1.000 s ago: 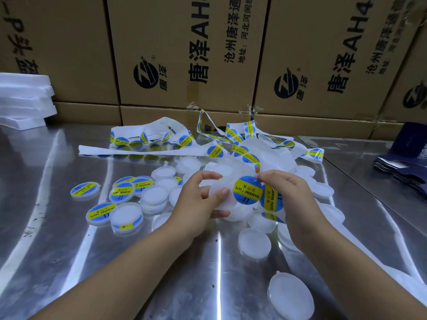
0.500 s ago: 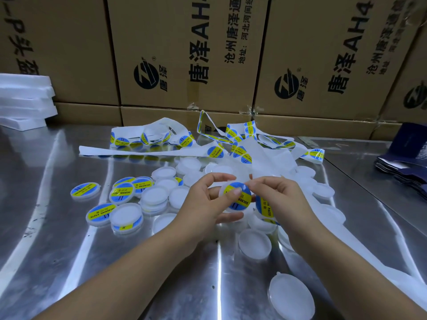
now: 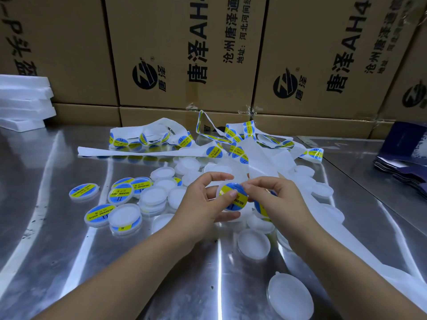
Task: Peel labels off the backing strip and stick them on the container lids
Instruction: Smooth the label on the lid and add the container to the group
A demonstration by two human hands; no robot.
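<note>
- Left hand (image 3: pixel 201 204) grips the lid (image 3: pixel 221 190) between thumb and curled fingers — it's held up between the two hands, above the table (image 3: pixel 69 262).
- Right hand (image 3: pixel 279 199) has thumb and forefinger pinched at the edge of the blue-and-yellow label (image 3: pixel 233 188), which lies across the lid's face.
- Backing strip (image 3: pixel 265 158) passes under the right hand and tangles beyond both hands.
- Labelled lids (image 3: pixel 120 192) sit left of the left hand — blank lids (image 3: pixel 253 243) lie beneath the right wrist.
</note>
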